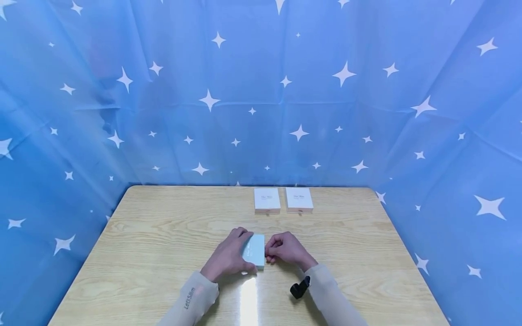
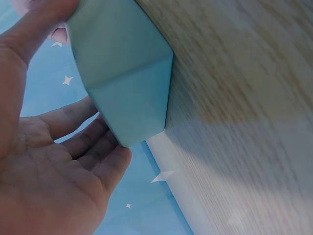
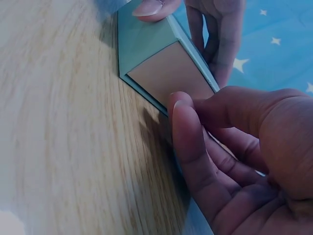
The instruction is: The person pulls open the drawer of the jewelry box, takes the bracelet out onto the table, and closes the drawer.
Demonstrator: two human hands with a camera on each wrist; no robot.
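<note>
A small mint-green drawer box (image 1: 254, 251) lies on the table in front of me. My left hand (image 1: 230, 256) grips it from the left, thumb at the near side and fingers at the far side. The right wrist view shows the box's open end, where the tan front of an inner drawer (image 3: 164, 73) sits about level with the sleeve. At that end, the thumb and index finger of my right hand (image 1: 288, 249) pinch at the drawer front. What lies between those fingertips is hidden. In the left wrist view the box's closed end (image 2: 132, 98) faces the palm.
Two white boxes, a left one (image 1: 267, 199) and a right one (image 1: 299, 199), lie side by side near the far edge of the wooden table (image 1: 163, 226). A blue curtain (image 1: 253, 68) with white stars hangs behind and around it. Light glares near the front.
</note>
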